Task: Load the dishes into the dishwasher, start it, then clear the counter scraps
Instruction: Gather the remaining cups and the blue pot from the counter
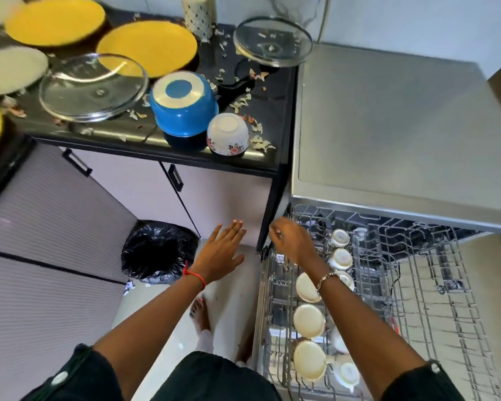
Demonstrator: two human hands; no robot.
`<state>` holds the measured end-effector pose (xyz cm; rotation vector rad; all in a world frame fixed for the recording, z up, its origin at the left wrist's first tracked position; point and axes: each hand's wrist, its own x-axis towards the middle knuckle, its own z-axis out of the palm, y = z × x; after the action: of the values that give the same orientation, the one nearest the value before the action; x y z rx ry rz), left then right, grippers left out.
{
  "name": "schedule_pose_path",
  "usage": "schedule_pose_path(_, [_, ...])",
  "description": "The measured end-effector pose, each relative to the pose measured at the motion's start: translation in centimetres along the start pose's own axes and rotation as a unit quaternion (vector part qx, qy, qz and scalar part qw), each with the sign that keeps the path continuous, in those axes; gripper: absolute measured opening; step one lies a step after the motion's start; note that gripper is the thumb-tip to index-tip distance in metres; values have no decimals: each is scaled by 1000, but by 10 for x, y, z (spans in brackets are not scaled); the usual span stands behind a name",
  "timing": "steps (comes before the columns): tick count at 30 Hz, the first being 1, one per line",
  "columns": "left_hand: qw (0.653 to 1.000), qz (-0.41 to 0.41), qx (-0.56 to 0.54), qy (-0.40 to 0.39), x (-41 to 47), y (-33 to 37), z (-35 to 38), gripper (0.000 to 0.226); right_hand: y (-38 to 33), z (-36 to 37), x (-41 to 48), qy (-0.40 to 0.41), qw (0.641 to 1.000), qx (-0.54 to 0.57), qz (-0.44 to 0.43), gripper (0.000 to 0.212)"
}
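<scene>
1. Right now, in the head view, my left hand (223,250) is flat-fingered and empty, hovering at lower centre beside the cabinet. My right hand (292,241) curls its fingers over the far left corner of the pulled-out rack (417,285). I cannot tell whether it grips a wire or nothing.
2. Small white bowls (308,319) line the rack's left side. Not yet loaded, on the table (128,140) at upper left, are the floral bowl (227,134), blue pot (182,111), yellow plates (146,47) and glass lids (93,88), with scraps (261,143) scattered around them.
3. The floral bowl sits upturned near the table's front edge, so a hurried reach could knock it to the floor. The nearer glass lid seems propped on a plate and may slide if that plate is pulled first.
</scene>
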<state>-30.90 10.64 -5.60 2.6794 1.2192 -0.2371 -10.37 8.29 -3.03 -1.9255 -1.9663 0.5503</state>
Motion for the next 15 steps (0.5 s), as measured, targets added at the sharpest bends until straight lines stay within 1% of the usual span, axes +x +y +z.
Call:
schedule_pose_path(3, [998,-27,-6,57,2,-28,-26,65,-30,-19,31,27,999,7,-41,21])
schedule_pose_path(8, [990,-67,-16,120,-2,-72,-66,61,-78,-47,75,78,991,2,-107,17])
schedule_pose_path(12, [977,-87,-33,190,-8,-104,-95,57,-110,-69,108,107,984,2,-144,17])
schedule_pose_path(15, [970,-96,-36,222,-5,-128,-119,54,-130,-87,136,130,978,-4,-161,18])
